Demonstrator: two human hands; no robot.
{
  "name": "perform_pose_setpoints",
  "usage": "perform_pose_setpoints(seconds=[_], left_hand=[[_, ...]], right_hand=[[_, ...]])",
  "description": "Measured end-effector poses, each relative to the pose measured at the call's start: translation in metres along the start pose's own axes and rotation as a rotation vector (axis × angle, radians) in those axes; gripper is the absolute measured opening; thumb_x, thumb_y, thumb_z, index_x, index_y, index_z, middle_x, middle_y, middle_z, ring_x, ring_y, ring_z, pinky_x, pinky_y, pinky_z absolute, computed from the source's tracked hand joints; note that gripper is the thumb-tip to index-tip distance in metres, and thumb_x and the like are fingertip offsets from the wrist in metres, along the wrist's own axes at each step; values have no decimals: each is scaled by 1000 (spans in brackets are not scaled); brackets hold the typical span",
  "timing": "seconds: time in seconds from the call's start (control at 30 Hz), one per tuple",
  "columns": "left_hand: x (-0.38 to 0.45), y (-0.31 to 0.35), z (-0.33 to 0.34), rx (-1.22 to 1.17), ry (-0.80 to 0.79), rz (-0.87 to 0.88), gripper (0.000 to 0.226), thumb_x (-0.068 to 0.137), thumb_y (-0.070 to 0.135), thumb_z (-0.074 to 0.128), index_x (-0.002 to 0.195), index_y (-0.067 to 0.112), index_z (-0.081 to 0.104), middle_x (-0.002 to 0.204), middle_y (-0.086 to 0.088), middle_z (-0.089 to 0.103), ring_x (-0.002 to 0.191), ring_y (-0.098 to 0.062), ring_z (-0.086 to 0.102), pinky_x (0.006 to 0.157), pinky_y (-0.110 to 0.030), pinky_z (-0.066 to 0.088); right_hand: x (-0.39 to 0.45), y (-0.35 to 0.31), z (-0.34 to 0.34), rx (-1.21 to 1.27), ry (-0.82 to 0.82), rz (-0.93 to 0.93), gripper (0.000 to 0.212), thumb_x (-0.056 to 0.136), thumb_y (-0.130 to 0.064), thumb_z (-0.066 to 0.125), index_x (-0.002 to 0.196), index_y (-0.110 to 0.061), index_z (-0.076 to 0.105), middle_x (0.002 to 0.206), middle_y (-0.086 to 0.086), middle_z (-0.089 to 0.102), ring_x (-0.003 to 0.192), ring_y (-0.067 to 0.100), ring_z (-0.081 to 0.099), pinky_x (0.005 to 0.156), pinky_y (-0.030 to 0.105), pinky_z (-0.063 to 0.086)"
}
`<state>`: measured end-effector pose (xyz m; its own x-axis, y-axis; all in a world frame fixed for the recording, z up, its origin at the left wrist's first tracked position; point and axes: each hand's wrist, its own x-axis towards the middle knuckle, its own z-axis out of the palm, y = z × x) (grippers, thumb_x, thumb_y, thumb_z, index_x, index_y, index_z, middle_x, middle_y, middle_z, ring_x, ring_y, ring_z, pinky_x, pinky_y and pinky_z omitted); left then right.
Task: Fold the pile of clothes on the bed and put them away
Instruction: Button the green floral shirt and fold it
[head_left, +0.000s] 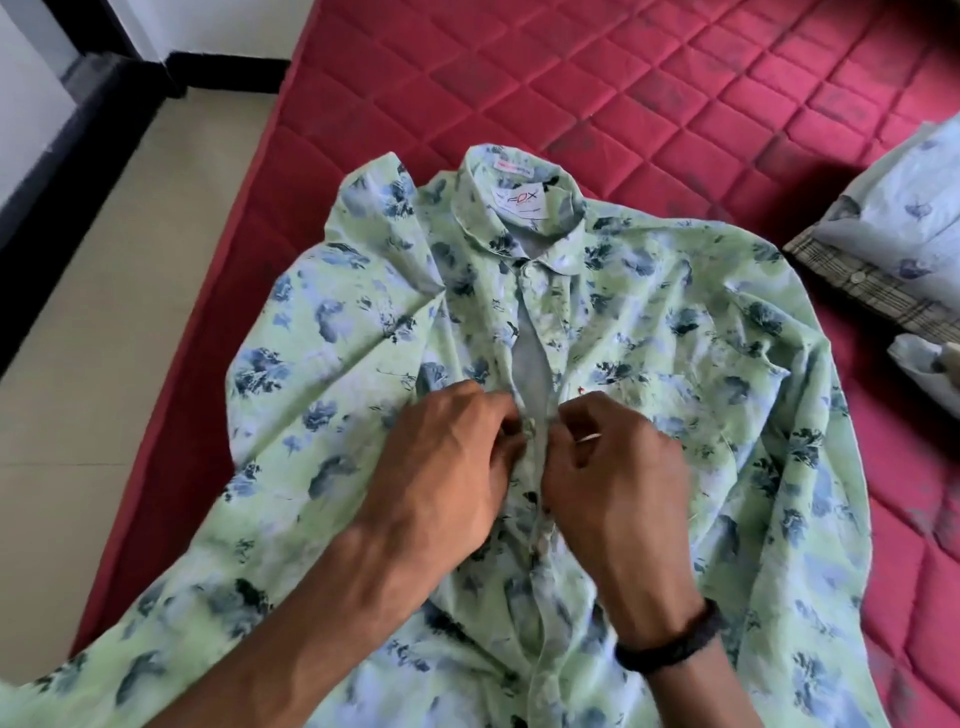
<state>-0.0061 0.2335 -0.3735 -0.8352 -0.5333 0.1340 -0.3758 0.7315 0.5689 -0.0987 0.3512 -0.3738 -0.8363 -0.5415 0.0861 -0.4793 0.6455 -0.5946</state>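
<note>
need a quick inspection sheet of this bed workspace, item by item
surface: red quilted mattress, dark smudges on it
job's things: green floral shirt lying face up, collar away from the person, placket partly open
clutter: other clothes at the right edge, a checked piece among them
hands: left hand and right hand pinch the shirt's placket at a button
cables: nothing seen
surroundings: pale tiled floor on the left, black skirting along the wall

The shirt's (649, 332) neck label (521, 202) reads "FOX"; its smaller print is illegible.
</note>
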Motion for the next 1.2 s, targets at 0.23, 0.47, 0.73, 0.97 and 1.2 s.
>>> perform_pose_setpoints(seconds=[0.23, 0.47, 0.73, 0.97, 1.2], left_hand=[[-1, 12, 10, -7, 25, 17, 21, 106, 37, 51, 117, 28, 67, 101, 9, 65, 84, -14, 65, 75, -33, 55], [2, 6, -4, -24, -23, -168, 12, 93, 32, 76, 100, 28, 67, 82, 13, 71, 70, -5, 64, 70, -27, 58], [4, 2, -10, 21, -70, -255, 15, 92, 40, 75, 98, 33, 64, 77, 16, 62, 71, -2, 59, 63, -22, 46], [7, 1, -5, -217, 12, -197, 11, 90, 26, 80, 87, 28, 69, 71, 18, 62, 60, 3, 58, 57, -9, 42], [13, 0, 1, -621, -17, -382, 7, 83, 19, 85, 84, 23, 78, 73, 11, 75, 68, 0, 69, 64, -17, 55]], right_hand=[[10, 18, -22, 707, -316, 371, 19, 100, -28, 67, 92, -12, 73, 81, 20, 72, 64, 29, 63, 60, 39, 53], [10, 21, -27, 779, -408, 386, 12, 97, -15, 71, 99, -3, 70, 91, 25, 73, 73, 27, 67, 74, 42, 56], [9, 20, -18, 644, -388, 310, 10, 97, -22, 73, 98, -12, 74, 84, 21, 74, 69, 30, 61, 69, 58, 54], [3, 8, -17, 555, -211, 228, 17, 92, -21, 71, 77, -14, 70, 56, -2, 64, 47, 9, 50, 47, 24, 41], [-3, -3, -10, 511, -84, 80, 17, 87, -22, 79, 73, -16, 71, 61, -2, 72, 49, 16, 65, 45, 23, 49]])
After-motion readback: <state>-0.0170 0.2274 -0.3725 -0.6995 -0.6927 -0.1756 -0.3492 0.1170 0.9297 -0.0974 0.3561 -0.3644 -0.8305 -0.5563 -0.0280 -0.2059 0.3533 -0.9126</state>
